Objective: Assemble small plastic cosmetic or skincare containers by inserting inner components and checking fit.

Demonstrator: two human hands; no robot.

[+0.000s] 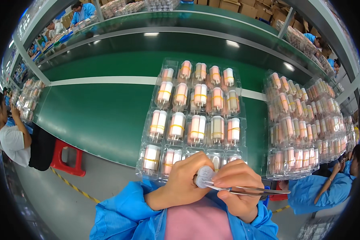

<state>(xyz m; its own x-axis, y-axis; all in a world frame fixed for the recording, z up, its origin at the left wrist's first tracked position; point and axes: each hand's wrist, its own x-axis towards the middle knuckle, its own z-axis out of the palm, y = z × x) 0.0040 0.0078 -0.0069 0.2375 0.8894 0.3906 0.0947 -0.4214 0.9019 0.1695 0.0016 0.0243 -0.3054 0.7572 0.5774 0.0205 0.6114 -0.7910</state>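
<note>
My left hand (188, 180) is closed around a small white-grey cylinder-like piece (204, 175), its rounded end face turned up toward my right hand. Between the thumb and fingers of my right hand (240, 186) is a pair of metal tweezers (264, 191). Their fine tips lie at the piece's end face; whether they grip anything there is too small to tell. Just beyond both hands stands a clear plastic tray (147, 129) with rows of pink, white and grey cylindrical plug-like pieces (181, 95), banded in yellow, many with metal pins showing. My hands hide part of its nearest row.
The tray rests on a green conveyor table (96, 112) with a white stripe. More filled trays (294, 124) stand at the right, others at the far left. Co-workers sit at both sides; a red stool (68, 158) is at the left. A shelf runs along the back.
</note>
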